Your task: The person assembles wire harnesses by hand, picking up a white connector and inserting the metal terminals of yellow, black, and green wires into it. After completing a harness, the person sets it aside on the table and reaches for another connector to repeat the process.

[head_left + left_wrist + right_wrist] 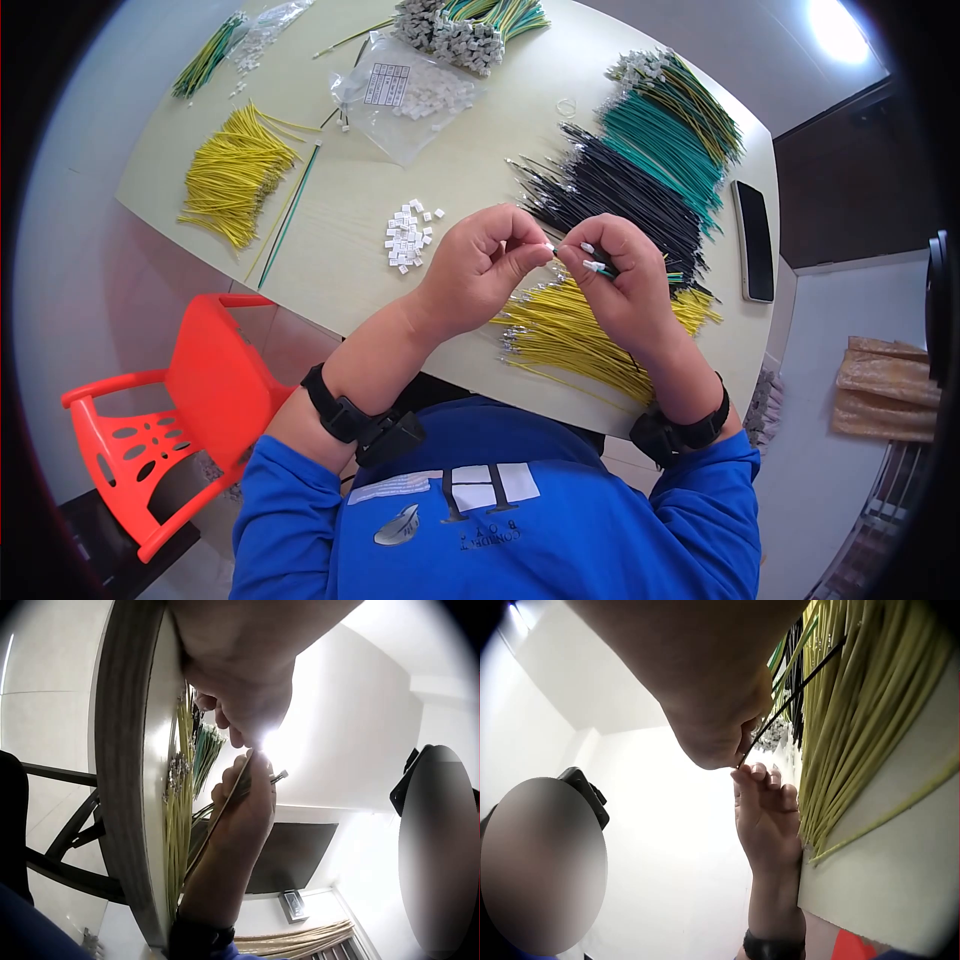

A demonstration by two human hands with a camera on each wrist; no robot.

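My left hand pinches a small white connector housing between thumb and forefinger over the table. Meeting it fingertip to fingertip, my right hand pinches the end of a black wire, which trails back past the wrist in the right wrist view. Tucked in the right hand's curled fingers are wires with white connectors on their ends. Beneath the hands lie a spread of yellow wires and a row of black wires. Loose white housings form a small pile left of the hands.
Green wires and a phone lie to the right. At the back are a clear bag of housings and a finished-looking bundle. More yellow wires lie left, beside a single green wire. A red chair stands at the edge.
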